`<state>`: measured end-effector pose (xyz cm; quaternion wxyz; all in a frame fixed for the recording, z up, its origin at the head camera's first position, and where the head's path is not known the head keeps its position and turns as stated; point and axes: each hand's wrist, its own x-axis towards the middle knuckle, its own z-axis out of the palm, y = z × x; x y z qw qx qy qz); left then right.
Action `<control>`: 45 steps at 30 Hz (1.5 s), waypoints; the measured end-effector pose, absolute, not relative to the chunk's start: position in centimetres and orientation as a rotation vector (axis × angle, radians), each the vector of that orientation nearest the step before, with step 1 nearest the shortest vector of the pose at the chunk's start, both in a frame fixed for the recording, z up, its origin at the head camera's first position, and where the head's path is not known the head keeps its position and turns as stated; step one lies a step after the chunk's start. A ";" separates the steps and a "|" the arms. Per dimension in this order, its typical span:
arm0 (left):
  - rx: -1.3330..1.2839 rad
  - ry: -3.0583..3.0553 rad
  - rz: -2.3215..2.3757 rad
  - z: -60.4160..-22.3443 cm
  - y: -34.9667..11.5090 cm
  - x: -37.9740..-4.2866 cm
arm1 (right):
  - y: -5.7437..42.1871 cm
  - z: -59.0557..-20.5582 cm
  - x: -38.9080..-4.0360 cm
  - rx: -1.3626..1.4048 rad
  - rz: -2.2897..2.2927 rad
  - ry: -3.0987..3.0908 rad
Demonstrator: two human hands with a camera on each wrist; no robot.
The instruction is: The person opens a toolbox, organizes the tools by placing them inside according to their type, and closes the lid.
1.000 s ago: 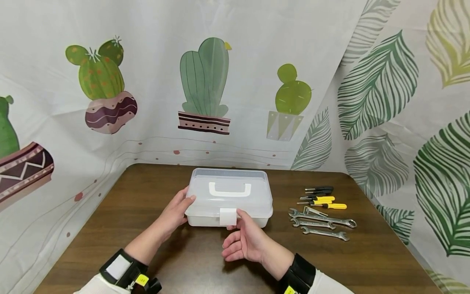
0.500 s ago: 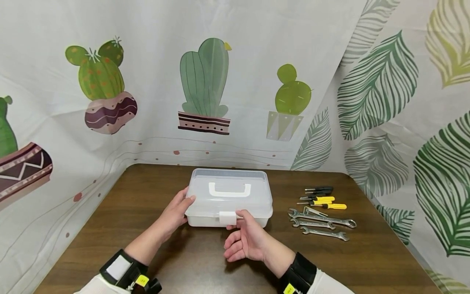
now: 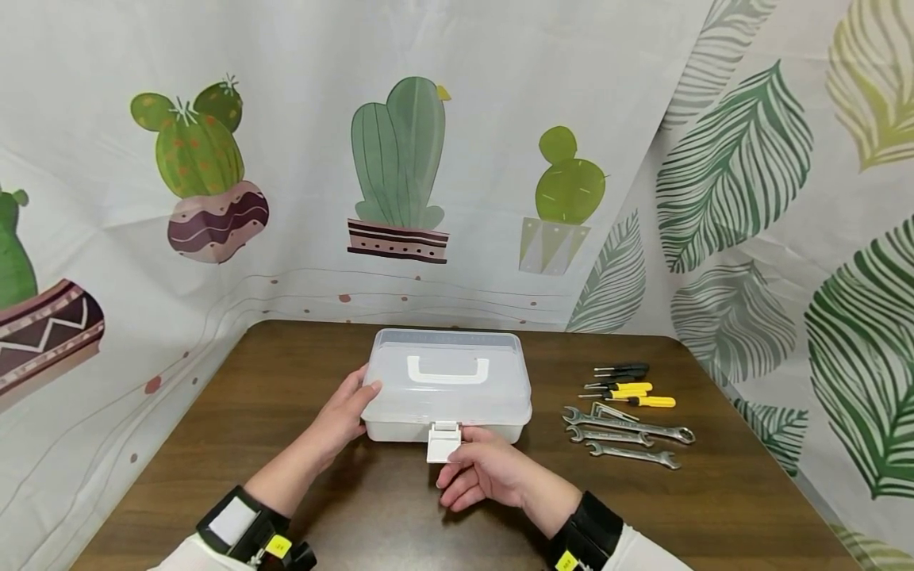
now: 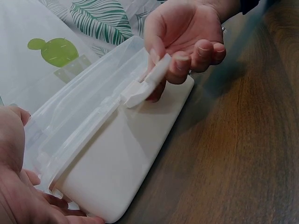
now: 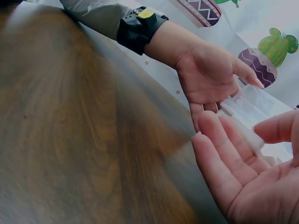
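Note:
A clear-lidded white plastic storage box (image 3: 400, 428) stands on the table, its lid (image 3: 400, 396) down and the white carrying handle (image 3: 448, 377) folded flat. My left hand (image 3: 346, 412) holds the box's left end, thumb on the lid's edge, fingers along the side and lower edge. At the front, the white latch (image 3: 443, 446) is flipped out and hangs downward. My right hand (image 3: 493, 472) pinches its right edge between thumb and index finger; the left wrist view shows this grip on the latch (image 4: 156, 74). The other fingers of that hand are loosely bent.
On the right of the brown wooden table (image 3: 643, 507) lie several screwdrivers with yellow (image 3: 653, 401) and black (image 3: 628, 367) handles. Nearer are hex keys (image 3: 612, 411) and metal wrenches (image 3: 635, 454). A printed cloth (image 3: 300, 159) hangs behind the table.
The latch has swung from upright against the box front outward and down. My right hand has turned and moved slightly lower with it. The left hand stays on the box.

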<state>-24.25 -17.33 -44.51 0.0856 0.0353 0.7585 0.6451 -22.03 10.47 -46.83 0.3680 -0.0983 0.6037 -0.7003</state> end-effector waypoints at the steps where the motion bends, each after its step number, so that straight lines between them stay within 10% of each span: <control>1: 0.105 2.260 1.925 -44.5 -17.3 -24.2 | 10.5 -46.9 -22.1 -0.253 -1.785 1.578; 45: 0.100 2.255 1.917 -44.2 -17.3 -23.9 | 13.3 -45.7 -22.9 -0.288 -1.529 1.848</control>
